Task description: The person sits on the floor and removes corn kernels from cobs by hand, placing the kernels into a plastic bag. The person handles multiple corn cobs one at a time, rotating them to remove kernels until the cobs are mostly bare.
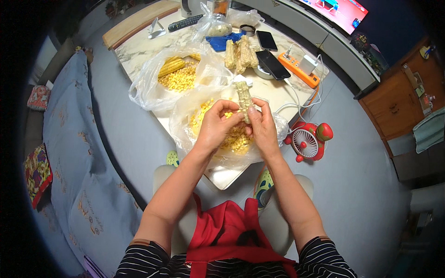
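Note:
A mostly bare corn cob (244, 97) stands upright between my hands, above an open clear plastic bag (184, 135) holding loose yellow corn kernels (238, 140). My right hand (263, 123) grips the cob's lower end with thumb and fingers. My left hand (220, 121) is at the cob's left side, fingers curled; whether it pinches the cob or a kernel I cannot tell. Farther back on the left, a second plastic bag (146, 80) contains kernels and ears of corn (172, 66). Several stripped cobs (245, 54) lie in a pile beyond my hands.
On the marble-patterned table (134, 45) are a phone (267, 40), another phone (273, 65) on a round object, an orange power strip (299, 69) with white cables, a remote control (185, 23) and a blue cloth or bag (222, 42). A red fan (305, 143) stands right of the table.

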Tool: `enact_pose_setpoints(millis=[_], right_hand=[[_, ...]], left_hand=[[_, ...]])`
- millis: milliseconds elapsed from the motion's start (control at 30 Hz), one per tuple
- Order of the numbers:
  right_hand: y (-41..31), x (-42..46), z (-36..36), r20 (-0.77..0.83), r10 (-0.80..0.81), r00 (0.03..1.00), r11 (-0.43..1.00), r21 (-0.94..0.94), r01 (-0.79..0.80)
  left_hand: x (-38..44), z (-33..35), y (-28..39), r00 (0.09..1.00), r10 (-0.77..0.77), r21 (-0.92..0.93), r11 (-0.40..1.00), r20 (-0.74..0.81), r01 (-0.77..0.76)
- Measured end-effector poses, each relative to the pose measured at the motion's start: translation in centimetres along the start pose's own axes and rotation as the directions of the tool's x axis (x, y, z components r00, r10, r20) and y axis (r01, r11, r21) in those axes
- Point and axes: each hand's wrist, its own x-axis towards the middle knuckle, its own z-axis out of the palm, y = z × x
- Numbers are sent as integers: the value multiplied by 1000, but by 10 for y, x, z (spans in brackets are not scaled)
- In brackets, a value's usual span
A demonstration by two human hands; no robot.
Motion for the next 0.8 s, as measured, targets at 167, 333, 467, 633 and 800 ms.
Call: enact_pose_setpoints(millis=[167, 333, 467, 633, 800], right_hand=[[-9, -6, 5, -50, -242, 969, 906, -368, 207], [-4, -3, 9, -99, -509, 855, 797, -431, 424], [-6, -2, 3, -149, -254, 956, 947, -237, 215], [-13, 0, -5, -103, -32, 994, 985, 164, 48], [-17, 1, -4, -104, -23, 994, 986, 163, 40]], left_hand=[[1, 0, 7, 992, -125, -153, 981, -10, 122], [-2, -7, 12, 981, -122, -129, 982, 152, 142], [-9, -11, 23, 963, -82, 83, 995, 256, 63], [-23, -9, 29, 903, 231, 753, 499, 362, -429], [-26, -15, 23, 815, 343, 736, 361, 466, -573]])
